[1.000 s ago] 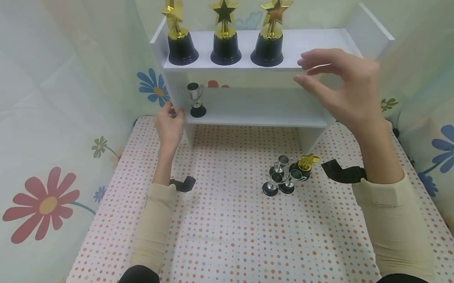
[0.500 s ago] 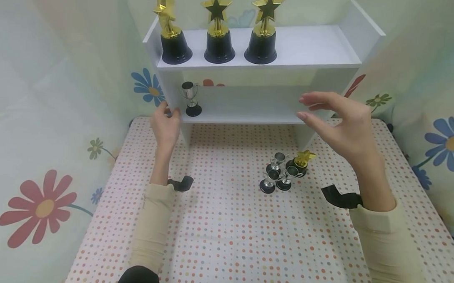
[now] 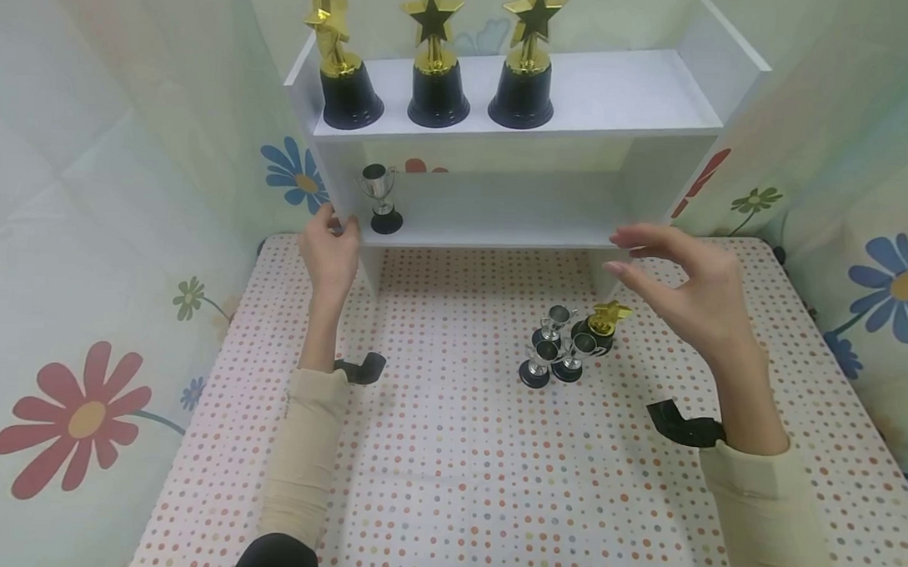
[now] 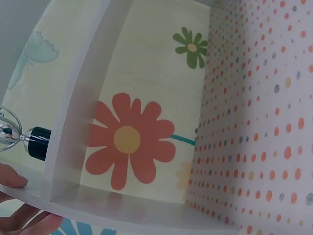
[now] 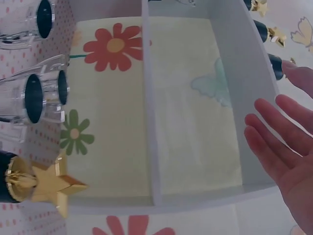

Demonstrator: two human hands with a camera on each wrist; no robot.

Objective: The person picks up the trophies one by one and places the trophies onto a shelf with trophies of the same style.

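Observation:
My left hand (image 3: 331,250) grips the left side panel of a white shelf unit (image 3: 501,214). In the left wrist view the thumb (image 4: 11,177) lies inside the panel and the other fingers outside it. Right beside that hand, a small silver trophy cup (image 3: 382,204) with a black base stands on the middle shelf. My right hand (image 3: 687,287) holds nothing; thumb and fingers are spread apart in front of the shelf's right end. Below and left of it, several silver trophy cups (image 3: 545,358) and a gold star trophy (image 3: 605,320) stand together on the table.
Along the top shelf are three gold star trophies with black bases, at the left (image 3: 350,92), the centre (image 3: 436,91) and further right (image 3: 522,90). A dotted cloth (image 3: 448,467) covers the table. Flower-printed curtains (image 3: 88,221) hang around it.
My right hand has come down from top-shelf height to around the middle shelf's front edge, staying empty. My left hand keeps its grip on the panel. The view has shifted slightly.

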